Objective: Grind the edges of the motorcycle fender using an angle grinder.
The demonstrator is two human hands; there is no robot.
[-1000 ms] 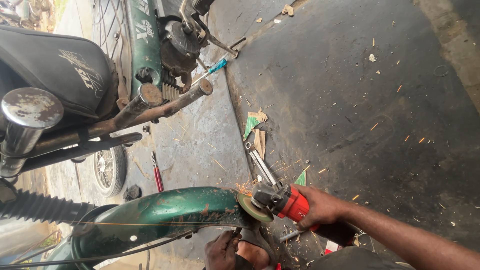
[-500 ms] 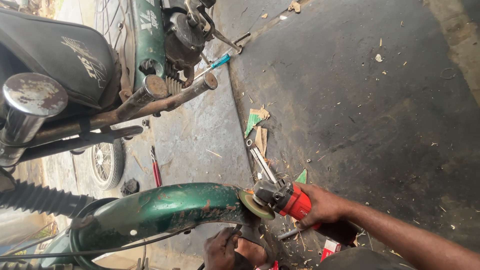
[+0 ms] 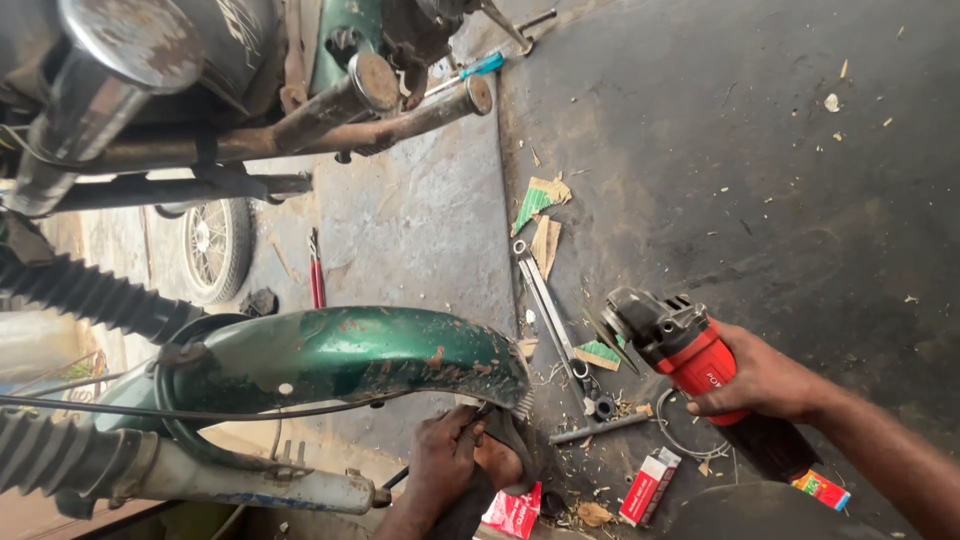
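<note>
Though gripped by the right hand (image 3: 765, 380), red angle grinder (image 3: 672, 340) beside the left-held, rust-flecked green mudguard (image 3: 360, 350).

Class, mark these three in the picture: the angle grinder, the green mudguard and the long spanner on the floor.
angle grinder (image 3: 690, 355), head view, on its red body.
green mudguard (image 3: 360, 350), head view, on its curved top.
long spanner (image 3: 545, 300), head view, on its shaft.

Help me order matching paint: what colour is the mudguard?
Dark green mudguard, with rust patches; head view.
</note>
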